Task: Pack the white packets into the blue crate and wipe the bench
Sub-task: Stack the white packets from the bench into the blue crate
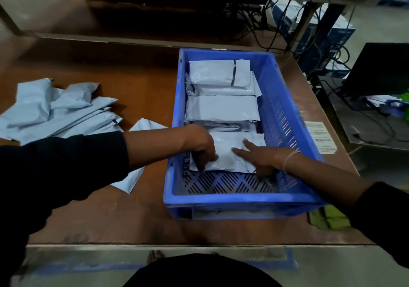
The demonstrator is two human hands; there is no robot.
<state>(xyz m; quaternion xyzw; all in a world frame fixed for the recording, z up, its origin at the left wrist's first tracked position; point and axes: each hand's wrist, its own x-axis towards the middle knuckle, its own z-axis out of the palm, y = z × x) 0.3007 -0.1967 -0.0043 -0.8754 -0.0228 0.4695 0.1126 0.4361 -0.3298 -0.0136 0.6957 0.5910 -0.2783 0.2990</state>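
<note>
Head view: left hand [202, 146] pinches white packet [230, 154] in blue crate [243, 200]; right hand [257, 156] flat, fingers straight, pressing packet.

White packets, part packed in the blue crate

The blue crate [285, 114] sat slotted and open on the worktop, stacked white packets [221, 109] filling its far end beyond the hands, one flat packet [225, 154] under both; a loose heap [55, 111] lay left of the left hand [202, 148].
</note>
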